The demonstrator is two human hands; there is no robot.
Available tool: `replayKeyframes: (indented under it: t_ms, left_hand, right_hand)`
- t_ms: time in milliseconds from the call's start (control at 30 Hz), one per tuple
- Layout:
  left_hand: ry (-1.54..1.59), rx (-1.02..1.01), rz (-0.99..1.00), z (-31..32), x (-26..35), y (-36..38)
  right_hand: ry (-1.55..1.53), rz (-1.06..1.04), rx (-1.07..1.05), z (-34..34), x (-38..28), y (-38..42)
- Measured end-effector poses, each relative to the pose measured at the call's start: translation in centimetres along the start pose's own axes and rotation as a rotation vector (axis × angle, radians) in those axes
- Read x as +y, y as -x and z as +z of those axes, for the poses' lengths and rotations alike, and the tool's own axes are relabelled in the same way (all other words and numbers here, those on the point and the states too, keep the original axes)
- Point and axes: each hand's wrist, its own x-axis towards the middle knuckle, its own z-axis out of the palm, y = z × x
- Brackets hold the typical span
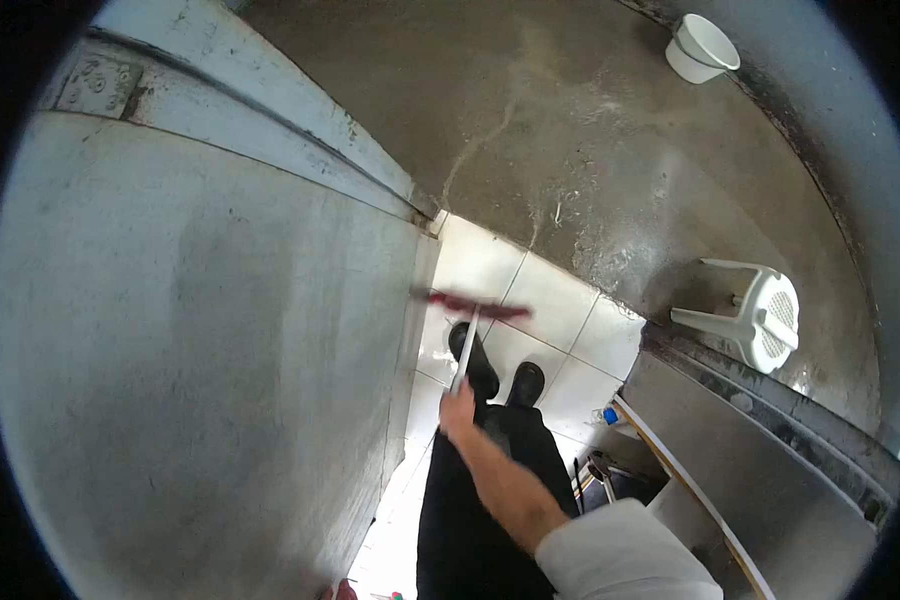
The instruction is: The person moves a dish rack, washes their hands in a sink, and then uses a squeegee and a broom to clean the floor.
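Observation:
One hand, at the end of the white-sleeved arm that enters from the lower right, is my right hand (pixel 457 410). Its fingers are wrapped round the white handle (pixel 467 352) of a squeegee or broom. The handle runs up to a dark red head (pixel 480 307), blurred by motion, which lies across the white floor tiles (pixel 553 291) just ahead of my black shoes (pixel 528 384). My left hand is not in view.
A pale door or panel (pixel 200 340) fills the left side. Beyond the tiles lies wet concrete floor (pixel 420 80), with a white bucket (pixel 694 60) and a white plastic stool (pixel 767 318) on it. A metal surface (pixel 740 445) stands at lower right.

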Motion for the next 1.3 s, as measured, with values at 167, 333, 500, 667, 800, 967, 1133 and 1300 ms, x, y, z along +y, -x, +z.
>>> replayKeyframes:
  t_ms: [167,333,500,667,800,967,1133,1300]
  left_hand:
    - [-0.12,-0.002,0.222,-1.7,-1.5,0.9]
    - [-0.094,-0.222,0.242,-4.0,1.0,-0.7]
    - [0.18,-0.35,0.042,-5.3,1.1,-5.1]
    - [0.773,-0.37,-0.674,-11.1,0.6,-11.3]
    - [1.064,-0.237,-1.135,-15.9,0.5,-16.0]
    - [1.292,0.085,-1.518,-22.2,0.0,-18.4]
    - [1.28,0.61,-1.877,-28.7,0.1,-16.0]
    - [1.152,1.173,-2.218,-32.9,2.5,-11.2]
  right_hand:
    - [-0.486,-0.259,-0.175,-7.2,-13.1,-21.1]
    - [-0.55,-0.074,0.05,-12.1,-9.9,-6.0]
    - [-0.503,0.16,-0.186,-18.3,-4.8,-8.4]
    - [-0.408,-0.056,0.008,-24.1,-16.3,-24.2]
    - [-0.566,-0.111,-0.014,-25.6,-13.8,-12.6]
    - [-0.163,0.05,-0.138,-28.6,-12.3,-18.7]
    - [-0.315,-0.122,-0.203,-31.5,-24.1,-33.1]
    - [-0.083,-0.124,-0.209,-36.2,-27.0,-27.2]
